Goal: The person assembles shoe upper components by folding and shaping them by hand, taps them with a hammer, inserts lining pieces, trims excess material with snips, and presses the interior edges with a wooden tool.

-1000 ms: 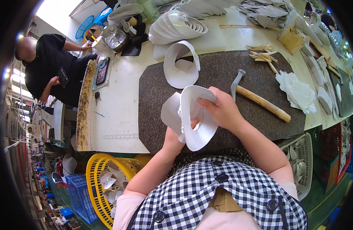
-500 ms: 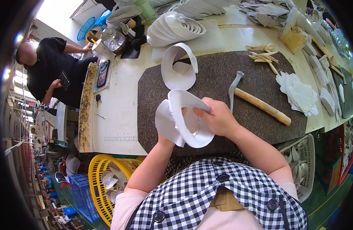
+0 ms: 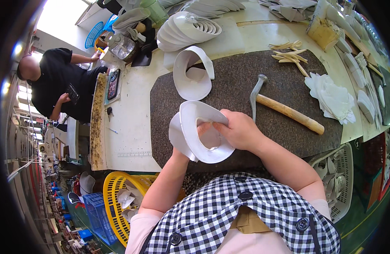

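Note:
Over the dark mat's near part I hold a white shoe upper (image 3: 187, 131), a curved leather-like piece bent into a loop. My right hand (image 3: 242, 130) is closed on its right edge, thumb reaching into the opening. From behind and below, my left hand (image 3: 204, 128) supports it; a fingertip shows through the opening, while the rest is hidden by the piece. Just beyond stands a second looped white upper (image 3: 184, 80). To the right lies a hammer (image 3: 290, 113) with a wooden handle and curved metal head.
Under these lies a dark mat (image 3: 233, 80) on a pale table. Nested white uppers (image 3: 178, 36) stand behind. Thin wooden strips (image 3: 290, 57) and white cut pieces (image 3: 330, 99) lie right. A yellow basket (image 3: 114, 203) is below left, a white basket (image 3: 345, 182) below right. A person (image 3: 55, 84) stands left.
The held upper has turned slightly, its opening now facing me more. My left fingertip shows further into the opening. The whole view has shifted a little.

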The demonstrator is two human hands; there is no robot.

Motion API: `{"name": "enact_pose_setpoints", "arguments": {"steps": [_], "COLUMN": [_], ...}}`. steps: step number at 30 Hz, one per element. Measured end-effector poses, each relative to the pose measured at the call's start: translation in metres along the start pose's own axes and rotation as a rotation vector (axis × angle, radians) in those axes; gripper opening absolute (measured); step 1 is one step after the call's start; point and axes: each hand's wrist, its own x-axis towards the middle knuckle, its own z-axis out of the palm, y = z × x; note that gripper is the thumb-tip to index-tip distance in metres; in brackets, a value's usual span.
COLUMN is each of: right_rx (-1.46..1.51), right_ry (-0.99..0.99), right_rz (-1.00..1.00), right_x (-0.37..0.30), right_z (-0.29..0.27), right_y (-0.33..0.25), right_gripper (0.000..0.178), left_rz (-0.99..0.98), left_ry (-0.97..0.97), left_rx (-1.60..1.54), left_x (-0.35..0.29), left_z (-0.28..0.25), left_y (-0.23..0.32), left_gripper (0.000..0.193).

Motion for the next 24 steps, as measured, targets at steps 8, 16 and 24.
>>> {"name": "enact_pose_setpoints", "arguments": {"steps": [8, 16, 24], "right_rx": [-0.003, -0.030, -0.071], "right_ry": [-0.042, 0.070, 0.109], "right_rz": [-0.010, -0.052, -0.136], "right_x": [0.006, 0.004, -0.006], "right_z": [-0.001, 0.003, 0.016], "right_y": [0.003, 0.005, 0.008], "right_gripper": [0.025, 0.031, 0.029], "left_rz": [0.115, 0.003, -0.056], "left_ry": [0.147, -0.005, 0.008], "left_rx": [0.010, -0.104, -0.229], "left_x": [0.002, 0.004, -0.016], "left_z": [0.003, -0.009, 0.010], "left_y": [-0.016, -0.045, 0.003], "left_gripper": [0.031, 0.024, 0.014]}}
